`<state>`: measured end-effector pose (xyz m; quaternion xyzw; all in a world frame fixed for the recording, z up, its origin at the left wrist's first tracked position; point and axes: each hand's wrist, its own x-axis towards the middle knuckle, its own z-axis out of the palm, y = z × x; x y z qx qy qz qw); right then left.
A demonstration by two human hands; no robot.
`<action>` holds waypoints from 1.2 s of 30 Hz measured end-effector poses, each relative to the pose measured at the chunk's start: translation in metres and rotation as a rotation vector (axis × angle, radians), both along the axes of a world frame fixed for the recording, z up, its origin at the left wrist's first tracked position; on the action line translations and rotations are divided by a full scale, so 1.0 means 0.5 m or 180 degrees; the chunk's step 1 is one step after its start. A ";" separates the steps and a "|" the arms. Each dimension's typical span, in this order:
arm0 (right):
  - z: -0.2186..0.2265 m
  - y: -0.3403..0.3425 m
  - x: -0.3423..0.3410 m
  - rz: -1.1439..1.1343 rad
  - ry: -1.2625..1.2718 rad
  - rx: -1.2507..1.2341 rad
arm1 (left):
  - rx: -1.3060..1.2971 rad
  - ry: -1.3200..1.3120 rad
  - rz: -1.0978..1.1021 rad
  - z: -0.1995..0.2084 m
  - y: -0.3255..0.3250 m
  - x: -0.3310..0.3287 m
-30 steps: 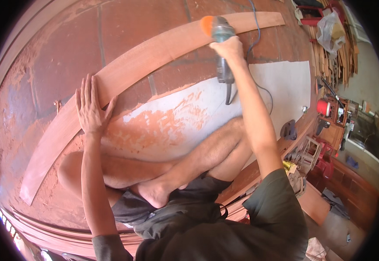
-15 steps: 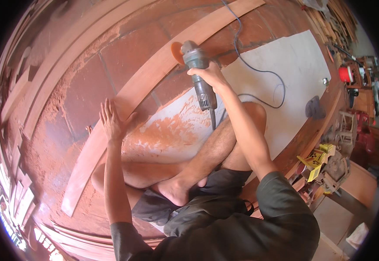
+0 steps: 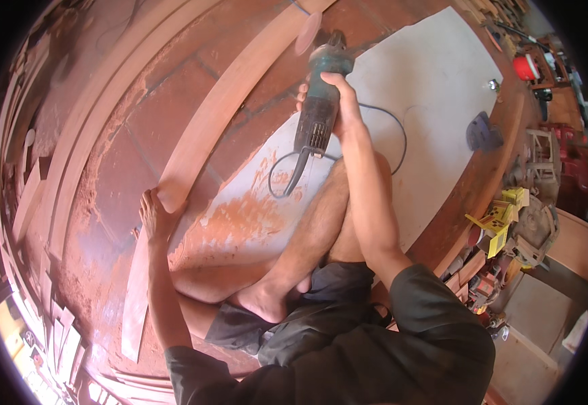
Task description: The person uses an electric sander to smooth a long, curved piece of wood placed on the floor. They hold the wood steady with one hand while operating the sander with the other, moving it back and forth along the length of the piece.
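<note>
My right hand (image 3: 345, 108) is wrapped around the body of an angle grinder (image 3: 324, 84), thumb over one side and fingertips showing on the other. The left hand (image 3: 153, 214) lies across the long curved plank (image 3: 219, 121), thumb apart from the fingers, looks like pressing rather than gripping. The plank is on the floor, running from near my left knee up to the top edge of the view. The grinder's round disc (image 3: 309, 34) is over the plank's far stretch; can't tell from here if it's touching the wood.

My read: this is a surfacing pass, right hand steering, left hand steadying. I'd say the next move calls for a light, even touch with the disc, a planted left hand, and the cord (image 3: 404, 138) well away from it.

Surface-wise, it's a reddish tiled floor (image 3: 172, 94) with dust around. A white sheet (image 3: 429, 74) is spread beside the plank, with reddish dust (image 3: 243, 219) on the part near my crossed legs (image 3: 311, 223). More curved boards (image 3: 98, 125) lie off to the left. Over right there's workshop clutter: yellow boxes (image 3: 496, 226), a red container (image 3: 526, 67), and bits too small to make out.
</note>
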<state>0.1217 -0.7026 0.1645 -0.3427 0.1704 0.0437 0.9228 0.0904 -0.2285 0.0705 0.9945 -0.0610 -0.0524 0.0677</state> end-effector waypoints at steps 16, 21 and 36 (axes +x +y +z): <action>-0.049 0.149 0.051 0.0427 0.0314 -0.1919 | -0.0521 0.0402 0.0135 0.002 0.319 -0.206; -0.055 0.100 0.043 0.0174 0.0188 -0.2007 | -0.0532 0.0050 -0.0059 -0.007 0.256 -0.159; -0.111 0.209 0.010 0.0683 -0.0227 -0.4760 | -0.0663 -0.0127 -0.0178 -0.077 0.220 -0.146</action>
